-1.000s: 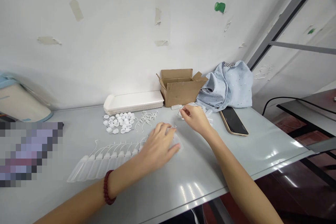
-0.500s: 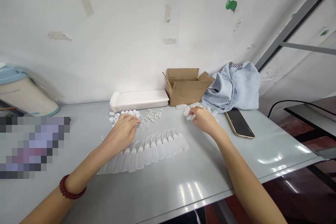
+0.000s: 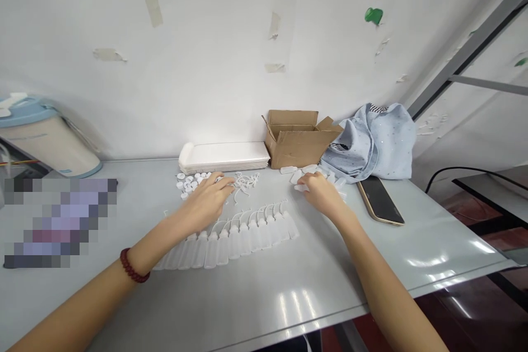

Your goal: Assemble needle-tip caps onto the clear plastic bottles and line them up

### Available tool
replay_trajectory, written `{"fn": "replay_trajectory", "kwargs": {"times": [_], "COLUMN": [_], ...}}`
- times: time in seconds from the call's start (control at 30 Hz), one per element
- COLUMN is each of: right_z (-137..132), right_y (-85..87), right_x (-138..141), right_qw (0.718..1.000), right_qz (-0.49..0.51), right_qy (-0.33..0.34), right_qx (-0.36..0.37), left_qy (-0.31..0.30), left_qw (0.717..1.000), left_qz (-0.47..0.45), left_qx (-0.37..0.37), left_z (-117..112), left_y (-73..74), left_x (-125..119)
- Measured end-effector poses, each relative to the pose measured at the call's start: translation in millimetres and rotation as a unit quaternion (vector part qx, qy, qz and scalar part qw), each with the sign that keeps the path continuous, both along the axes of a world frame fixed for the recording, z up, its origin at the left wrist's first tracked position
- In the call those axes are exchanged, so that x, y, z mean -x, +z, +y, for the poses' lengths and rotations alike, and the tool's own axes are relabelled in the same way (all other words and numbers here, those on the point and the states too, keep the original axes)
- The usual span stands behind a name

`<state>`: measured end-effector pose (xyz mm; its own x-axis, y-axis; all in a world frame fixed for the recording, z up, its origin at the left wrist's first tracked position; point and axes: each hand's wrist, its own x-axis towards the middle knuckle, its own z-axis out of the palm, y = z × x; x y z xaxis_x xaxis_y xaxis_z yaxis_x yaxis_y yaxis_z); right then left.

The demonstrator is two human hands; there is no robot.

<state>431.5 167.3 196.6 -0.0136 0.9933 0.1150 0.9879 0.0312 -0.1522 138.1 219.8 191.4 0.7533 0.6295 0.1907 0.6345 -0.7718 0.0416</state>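
While nozzled bottles (image 3: 235, 234) lie rowed before the cardboard box (image 3: 299, 140), loose caps (image 3: 187, 182) left of it are touched by the curled left hand (image 3: 208, 201), contents indeterminable; a bare bottle (image 3: 300, 187) is pinched in the right hand (image 3: 319, 192).

Bright, even light filled the scene; glare streaked the counter (image 3: 297, 302) near its front edge. Wide-angle distortion bent the edges, and a pixelated block (image 3: 58, 223) masked the left.

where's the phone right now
In the head view the phone lies flat on the grey table, right of the right hand and just below the light blue cloth bundle.
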Motion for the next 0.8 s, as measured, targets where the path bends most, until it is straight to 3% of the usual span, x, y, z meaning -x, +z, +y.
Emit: {"fn": "replay_trajectory", "kwargs": {"times": [0.2,0.37,0.6,0.8], "right_z": [0,-4,-4,-6], "right_y": [7.8,7.3,0.4,-3.1], "right_x": [7,16,25,31], "right_qw": [0.997,0.988,0.976,0.968], "right_qz": [0.049,0.104,0.140,0.160], "right_qy": [0.036,0.073,0.117,0.142], "right_qx": [-0.044,-0.083,-0.116,-0.134], "left_qy": [-0.012,-0.004,0.005,0.025], "left_qw": [0.998,0.998,1.000,0.997], "left_qz": [0.054,0.063,0.021,-0.049], "left_qx": [-0.012,-0.008,0.023,0.059], "left_z": [3,5,12,12], "left_y": [11.2,9.6,-0.3,8.3], "left_x": [-9,-9,-5,-3]}}
